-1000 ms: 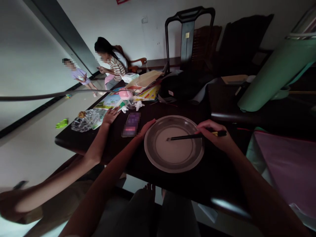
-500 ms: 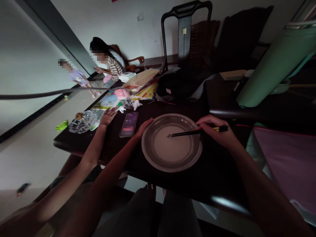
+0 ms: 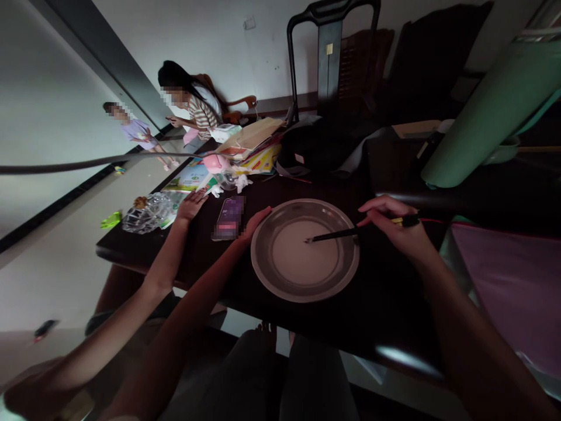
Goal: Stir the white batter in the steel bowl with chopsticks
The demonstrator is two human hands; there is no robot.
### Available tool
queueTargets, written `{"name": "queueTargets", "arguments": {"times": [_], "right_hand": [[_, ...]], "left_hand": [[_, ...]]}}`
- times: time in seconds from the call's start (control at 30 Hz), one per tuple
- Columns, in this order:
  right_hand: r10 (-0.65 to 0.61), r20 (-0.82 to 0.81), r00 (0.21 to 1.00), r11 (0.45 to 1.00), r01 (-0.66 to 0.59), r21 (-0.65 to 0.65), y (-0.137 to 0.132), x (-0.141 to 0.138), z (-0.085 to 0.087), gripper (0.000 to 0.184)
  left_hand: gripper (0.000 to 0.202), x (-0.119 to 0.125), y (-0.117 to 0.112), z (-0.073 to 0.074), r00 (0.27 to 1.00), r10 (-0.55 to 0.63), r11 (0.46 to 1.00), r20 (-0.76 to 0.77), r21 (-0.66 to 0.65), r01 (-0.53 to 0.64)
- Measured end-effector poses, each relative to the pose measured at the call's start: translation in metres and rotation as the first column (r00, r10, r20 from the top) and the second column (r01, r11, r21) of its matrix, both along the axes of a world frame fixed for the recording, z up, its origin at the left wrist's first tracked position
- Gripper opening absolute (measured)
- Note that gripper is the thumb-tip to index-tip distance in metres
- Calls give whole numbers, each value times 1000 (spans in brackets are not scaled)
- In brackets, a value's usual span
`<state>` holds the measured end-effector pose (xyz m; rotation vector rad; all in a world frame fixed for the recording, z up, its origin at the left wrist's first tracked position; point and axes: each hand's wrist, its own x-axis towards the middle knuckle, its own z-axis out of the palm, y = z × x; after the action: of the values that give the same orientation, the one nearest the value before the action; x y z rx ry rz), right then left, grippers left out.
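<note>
A round steel pan with pale liquid in it sits on the dark table in front of me. My right hand is closed on a pair of dark chopsticks whose tips reach into the liquid. My left hand rests against the pan's left rim, fingers curved on it. A phone lies just left of that hand.
Another person's hand lies flat on the table beside the phone, near crumpled clear plastic. Books and papers pile at the far side. A green cylinder leans at right. Two people sit beyond; a dark chair stands behind.
My right hand has drawn slightly up and to the right, pulling the chopstick tips from the pan's centre toward the right. My left hand stays on the rim.
</note>
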<state>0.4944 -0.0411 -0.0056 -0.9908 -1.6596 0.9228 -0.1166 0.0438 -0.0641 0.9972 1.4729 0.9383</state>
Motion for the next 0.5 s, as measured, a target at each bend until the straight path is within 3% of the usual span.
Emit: {"name": "queueTargets", "arguments": {"times": [0.13,0.23,0.3,0.4,0.5], "right_hand": [[75,-21,997,996,-76,-48,-1,0,0,9],[118,54,992,993,-118,-16,-2,-7,-2,9],[90,67,994,996,-92,18,-2,-8,-4,8],[22,32,999,999,-23,28,0,-1,-3,7],[64,-13,998,998,-64,-8,0,3,-1,7]], "left_hand": [[63,5,-2,10,988,120,988,-98,113,-109],[55,40,-15,24,964,199,974,-177,149,-174],[44,86,-30,27,951,272,948,-147,210,-239],[35,175,-53,17,974,216,950,69,216,-226],[30,243,-64,2,988,124,980,94,144,-137]]}}
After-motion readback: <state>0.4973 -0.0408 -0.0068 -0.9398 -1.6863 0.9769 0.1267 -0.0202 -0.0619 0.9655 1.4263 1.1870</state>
